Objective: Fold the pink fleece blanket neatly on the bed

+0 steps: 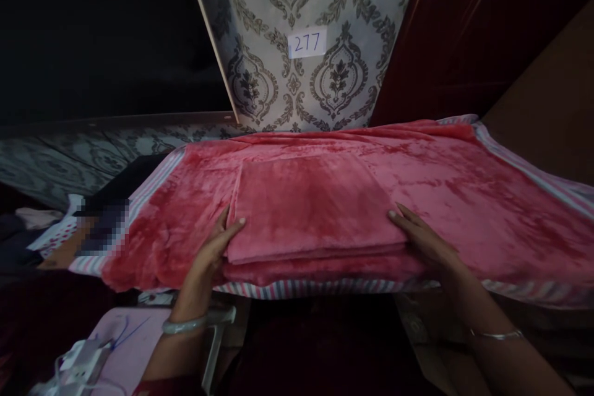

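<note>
Presently, the folded cloth (pixel 315 207) lies flat on the red cover (pixel 464 198), near the front edge of it and in the middle before the person. The left hand (pixel 211 247) is at its left side and the right hand (pixel 427 244) at its right side. Both thumbs rest on the upper layer by the edges, and the other fingers are stretched out, apart from the thumbs. Their lower parts are hidden, so I cannot tell whether they pinch the layers from below.

For handling the sides well, I think the two hands should press equally and softly, with straight palms, so that the layers remain aligned and the top does not wrinkle. Too strong a push could perhaps bend the middle upward.

The cloth seems plush and thick, almost rectangular, with rounded folds at the front. The cover has the same short pile, with darker brushed patches, and a striped border (pixel 288 291) which looks smoother. Behind stands patterned wallpaper (pixel 292 83), carrying a small paper (pixel 307 42) with "277" written on it.
</note>
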`<state>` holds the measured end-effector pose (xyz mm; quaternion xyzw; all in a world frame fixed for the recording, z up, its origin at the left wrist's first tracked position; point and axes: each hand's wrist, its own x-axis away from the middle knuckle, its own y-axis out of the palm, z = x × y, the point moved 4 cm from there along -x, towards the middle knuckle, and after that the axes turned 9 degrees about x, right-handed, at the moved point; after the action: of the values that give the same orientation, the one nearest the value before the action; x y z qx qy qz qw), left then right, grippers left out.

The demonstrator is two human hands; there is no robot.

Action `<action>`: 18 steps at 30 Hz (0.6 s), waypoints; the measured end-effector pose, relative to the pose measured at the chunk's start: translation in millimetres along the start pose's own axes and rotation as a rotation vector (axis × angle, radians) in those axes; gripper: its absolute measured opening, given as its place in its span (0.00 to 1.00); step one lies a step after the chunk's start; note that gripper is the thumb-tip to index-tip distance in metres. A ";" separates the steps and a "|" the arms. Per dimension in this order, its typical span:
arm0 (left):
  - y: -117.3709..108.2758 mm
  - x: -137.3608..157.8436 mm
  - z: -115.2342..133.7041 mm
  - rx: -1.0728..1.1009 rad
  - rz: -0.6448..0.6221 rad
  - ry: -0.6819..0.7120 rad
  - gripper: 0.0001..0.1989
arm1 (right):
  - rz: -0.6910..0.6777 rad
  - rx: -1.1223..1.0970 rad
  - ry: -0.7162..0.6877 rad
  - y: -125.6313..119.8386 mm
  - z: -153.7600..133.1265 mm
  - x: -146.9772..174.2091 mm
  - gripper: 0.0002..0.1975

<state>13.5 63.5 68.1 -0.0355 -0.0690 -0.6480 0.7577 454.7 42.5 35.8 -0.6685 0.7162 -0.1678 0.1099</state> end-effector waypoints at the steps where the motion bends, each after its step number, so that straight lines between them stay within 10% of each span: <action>1: 2.9 -0.2 0.3 -0.017 -0.025 -0.008 0.45 | -0.045 -0.049 0.010 2.1 -3.7 -1.5 0.30; 12: -20.3 -20.9 -5.2 0.135 -0.036 -0.117 0.45 | -0.146 -0.161 0.056 4.0 3.4 -53.1 0.26; 18: 3.1 -56.7 21.8 0.284 -0.046 -0.187 0.45 | -0.181 -0.312 0.158 11.7 -7.7 -86.9 0.23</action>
<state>6.7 122.5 81.3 0.0134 -0.2307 -0.6427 0.7304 448.1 130.2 32.5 -0.7237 0.6771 -0.1157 -0.0673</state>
